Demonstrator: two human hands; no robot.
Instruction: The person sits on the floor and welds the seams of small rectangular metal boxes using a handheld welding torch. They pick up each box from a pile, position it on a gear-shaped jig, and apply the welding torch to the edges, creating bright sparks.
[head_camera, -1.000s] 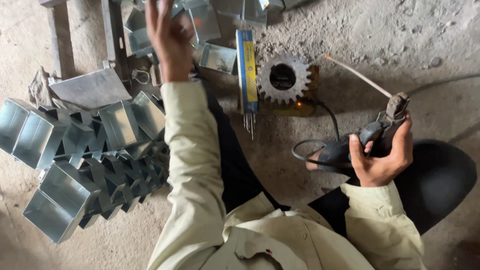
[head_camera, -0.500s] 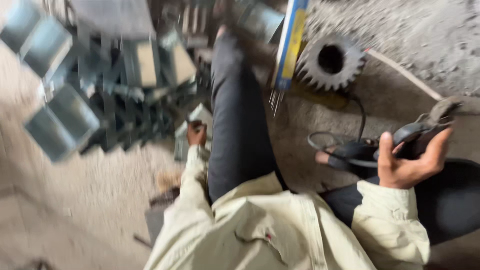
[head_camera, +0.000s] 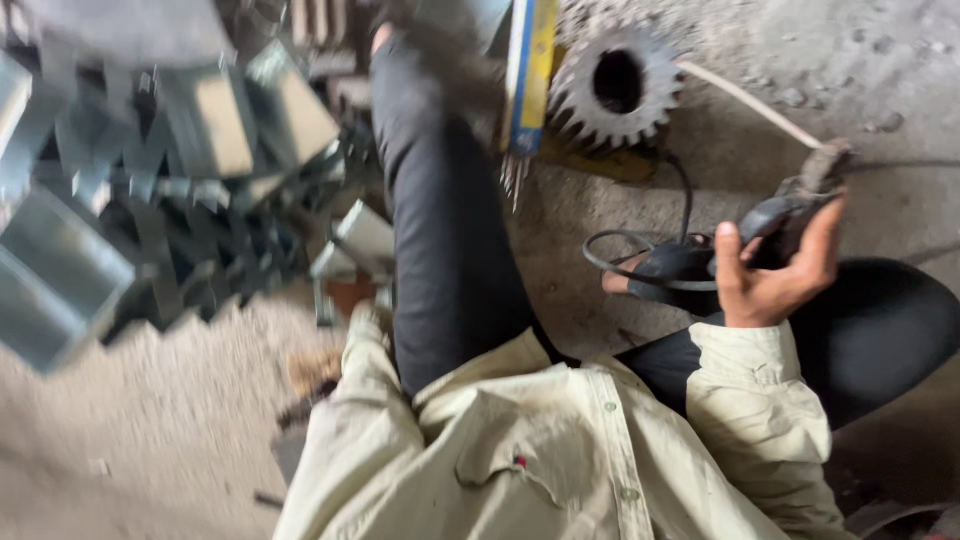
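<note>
Head view: a person sits on the floor (head_camera: 150, 470), legs out, in a cream shirt (head_camera: 540, 450); the right hand (head_camera: 775, 270) is closed around the dark holder (head_camera: 775, 220) of a welding rod (head_camera: 745, 100), which slants up and left past a steel gear (head_camera: 615, 85); a black cable (head_camera: 640, 265) loops below the holder; the left hand (head_camera: 350, 295) is low beside the left leg, blurred, touching a small folded metal piece (head_camera: 362, 238), though whether it has closed on the piece cannot be told; a heap of folded sheet-metal boxes (head_camera: 150, 180) lies just beyond it; a blue-and-yellow packet of rods (head_camera: 530, 75) lies by the gear. By the look of it, the work goes best with the rod tip kept well apart from leg and cable while the left hand takes the piece by its flat faces, not its cut edges.
</note>
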